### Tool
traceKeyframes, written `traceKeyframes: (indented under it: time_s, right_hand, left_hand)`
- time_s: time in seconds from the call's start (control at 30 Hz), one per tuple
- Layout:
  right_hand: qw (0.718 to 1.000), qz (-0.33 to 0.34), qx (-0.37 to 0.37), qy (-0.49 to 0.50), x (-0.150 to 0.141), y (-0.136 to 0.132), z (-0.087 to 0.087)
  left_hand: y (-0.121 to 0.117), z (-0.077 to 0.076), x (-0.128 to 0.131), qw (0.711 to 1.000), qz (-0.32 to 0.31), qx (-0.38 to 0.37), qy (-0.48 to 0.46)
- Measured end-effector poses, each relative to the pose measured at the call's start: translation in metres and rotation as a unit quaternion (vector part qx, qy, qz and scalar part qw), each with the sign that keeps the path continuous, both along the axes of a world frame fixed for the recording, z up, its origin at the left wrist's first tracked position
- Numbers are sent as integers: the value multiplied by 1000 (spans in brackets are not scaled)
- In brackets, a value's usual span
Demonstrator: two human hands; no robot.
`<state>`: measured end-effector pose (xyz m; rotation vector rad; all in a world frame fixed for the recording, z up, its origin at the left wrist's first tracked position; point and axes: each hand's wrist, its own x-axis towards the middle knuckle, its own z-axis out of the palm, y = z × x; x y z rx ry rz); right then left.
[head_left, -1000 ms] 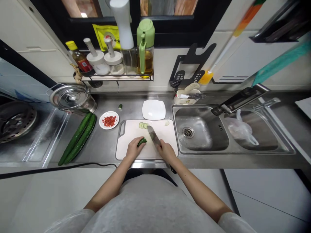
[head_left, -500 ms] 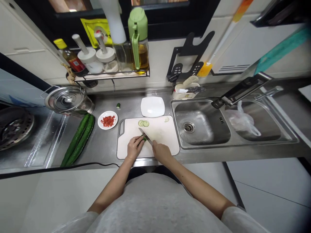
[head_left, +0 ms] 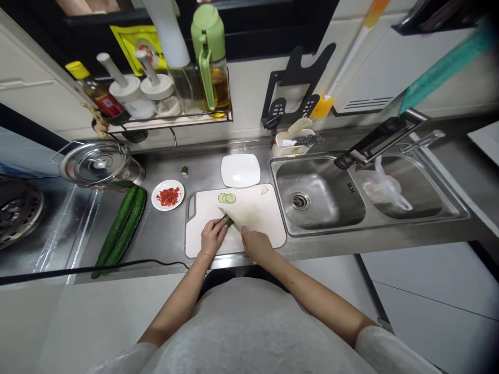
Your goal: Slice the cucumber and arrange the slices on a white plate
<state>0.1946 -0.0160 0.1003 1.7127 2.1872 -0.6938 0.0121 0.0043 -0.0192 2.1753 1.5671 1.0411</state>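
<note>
Bottle label: red [head_left: 112,106] with a small pale square, on the yellow-capped bottle [head_left: 92,89], beyond and to the left of the left hand [head_left: 213,237]; lettering too small to read.
Packet print: a round pale emblem touched with red, on the yellow packet [head_left: 127,44], beyond the left hand and to its left, partly covered; nothing legible.
Caddy mark: small, on the cream caddy [head_left: 284,151] beyond the right hand [head_left: 257,245], to its right; unreadable.
</note>
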Motion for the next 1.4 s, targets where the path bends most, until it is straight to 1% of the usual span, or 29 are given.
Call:
traceKeyframes:
  time_s: [0.17, 0.4, 0.73, 0.93, 1.17, 1.4]
  right_hand:
    - [1000, -8, -6, -1, -2, 1, 3]
    - [1000, 1, -18, -20, -3, 4, 10]
    - [1000, 11, -4, 0, -3, 8, 2]
    - [1000, 12, -22, -15, -6, 9, 4]
    - [1000, 23, -16, -13, -5, 8, 5]
    - [1000, 17, -24, -8, 0, 3, 4]
  left_hand:
    - [1, -1, 0, 1000, 2, -4, -4]
    - [2, -3, -1, 1000, 5, -14, -6]
    - [3, -1, 0, 1000, 4, -13, -13]
    - [4, -1, -1, 1000, -2, -19, -14]
    - [4, 0, -1, 1000, 0, -17, -26]
    - [3, 0, -1, 999, -4, -20, -25]
